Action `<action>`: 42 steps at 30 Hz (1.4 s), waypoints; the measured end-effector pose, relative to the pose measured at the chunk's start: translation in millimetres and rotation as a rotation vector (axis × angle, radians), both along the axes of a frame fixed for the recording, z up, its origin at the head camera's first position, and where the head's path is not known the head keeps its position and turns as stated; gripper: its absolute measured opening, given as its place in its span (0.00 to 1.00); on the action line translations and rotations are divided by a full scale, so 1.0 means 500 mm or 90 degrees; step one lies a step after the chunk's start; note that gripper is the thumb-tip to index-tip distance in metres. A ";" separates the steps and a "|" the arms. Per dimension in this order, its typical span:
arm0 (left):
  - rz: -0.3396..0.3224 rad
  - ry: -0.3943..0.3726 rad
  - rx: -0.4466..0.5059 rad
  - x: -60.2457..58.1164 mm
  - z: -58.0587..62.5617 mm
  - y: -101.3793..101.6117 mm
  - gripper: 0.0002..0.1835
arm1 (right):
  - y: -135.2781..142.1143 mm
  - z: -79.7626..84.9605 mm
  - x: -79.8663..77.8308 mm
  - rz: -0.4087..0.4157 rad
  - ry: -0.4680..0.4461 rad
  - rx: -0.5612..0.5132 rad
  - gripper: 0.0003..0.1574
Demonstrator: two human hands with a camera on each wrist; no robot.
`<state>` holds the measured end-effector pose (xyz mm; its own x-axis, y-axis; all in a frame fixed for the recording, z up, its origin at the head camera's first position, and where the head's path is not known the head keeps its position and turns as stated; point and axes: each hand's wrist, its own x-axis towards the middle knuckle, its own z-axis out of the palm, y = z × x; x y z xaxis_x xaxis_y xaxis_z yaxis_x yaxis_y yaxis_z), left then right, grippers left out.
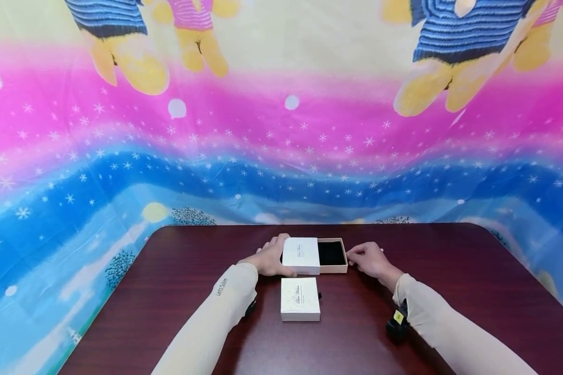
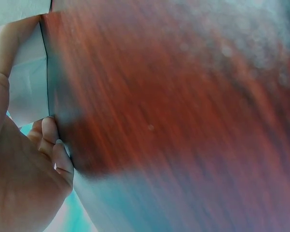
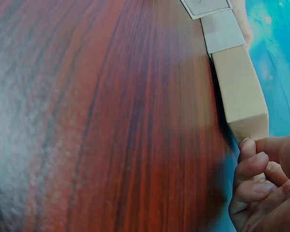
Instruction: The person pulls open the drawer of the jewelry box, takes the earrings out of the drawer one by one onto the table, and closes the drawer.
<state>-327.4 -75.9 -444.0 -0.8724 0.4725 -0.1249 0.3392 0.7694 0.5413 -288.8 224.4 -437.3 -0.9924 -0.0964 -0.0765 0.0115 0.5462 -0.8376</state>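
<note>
A white drawer-style gift box point(image 1: 301, 255) lies on the table, its outer sleeve printed with dark lettering. From its right side the inner drawer point(image 1: 346, 255) sticks out, showing a black lining. My left hand point(image 1: 273, 258) grips the sleeve from the left, thumb along the near side and fingers at the far side. At the drawer's outer end, my right hand point(image 1: 369, 259) pinches with thumb and index finger; the pinched part is hidden by the fingertips. In the right wrist view the drawer's tan side wall point(image 3: 239, 84) runs out from the white sleeve.
A second white box point(image 1: 300, 299), closed, lies just in front of the first, with a small black tab point(image 1: 320, 295) on its right side. The dark red wooden table point(image 1: 169, 312) ends at a patterned cloth backdrop point(image 1: 281, 172) behind.
</note>
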 end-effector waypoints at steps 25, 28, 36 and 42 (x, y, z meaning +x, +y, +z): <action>0.007 -0.009 0.006 0.002 -0.003 0.002 0.61 | -0.016 -0.002 0.000 0.004 -0.004 0.005 0.16; 0.007 -0.013 0.003 0.007 0.005 0.002 0.60 | -0.020 -0.002 0.001 0.000 -0.005 -0.002 0.16; 0.000 -0.001 0.008 0.011 0.011 0.001 0.59 | -0.031 -0.007 -0.002 0.002 0.007 -0.009 0.16; 0.002 -0.002 -0.004 -0.001 -0.003 0.002 0.60 | -0.038 -0.011 -0.006 -0.005 0.001 -0.010 0.15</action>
